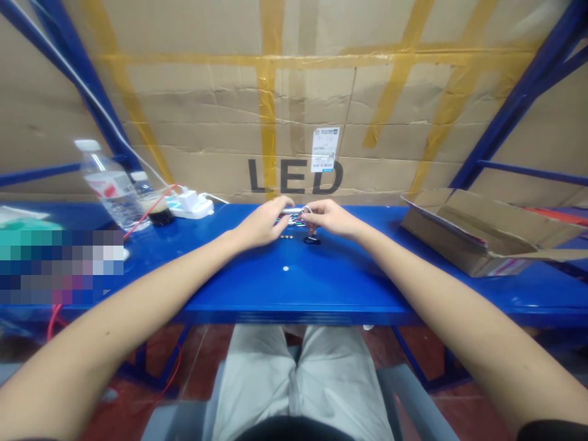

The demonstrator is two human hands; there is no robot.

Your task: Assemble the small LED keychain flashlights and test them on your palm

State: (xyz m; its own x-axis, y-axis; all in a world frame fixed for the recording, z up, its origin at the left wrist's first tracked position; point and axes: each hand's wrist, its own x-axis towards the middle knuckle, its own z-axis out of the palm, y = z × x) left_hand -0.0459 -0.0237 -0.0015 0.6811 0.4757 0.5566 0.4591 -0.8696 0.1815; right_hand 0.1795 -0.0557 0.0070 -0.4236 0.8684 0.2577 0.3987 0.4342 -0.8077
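Cardboard (193, 122) reading "LED", hands (263, 224) (331, 218) holding white item (294, 211)

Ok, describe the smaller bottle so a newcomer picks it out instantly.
On the blue table, find the white power strip toward the left, near the cardboard wall. The small bottle is just left of it. Dark liquid in its lower part sets it apart from the taller, clear bottle beside it.

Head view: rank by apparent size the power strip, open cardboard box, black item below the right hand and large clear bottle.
Largest to smallest:
Open cardboard box
Large clear bottle
Power strip
Black item
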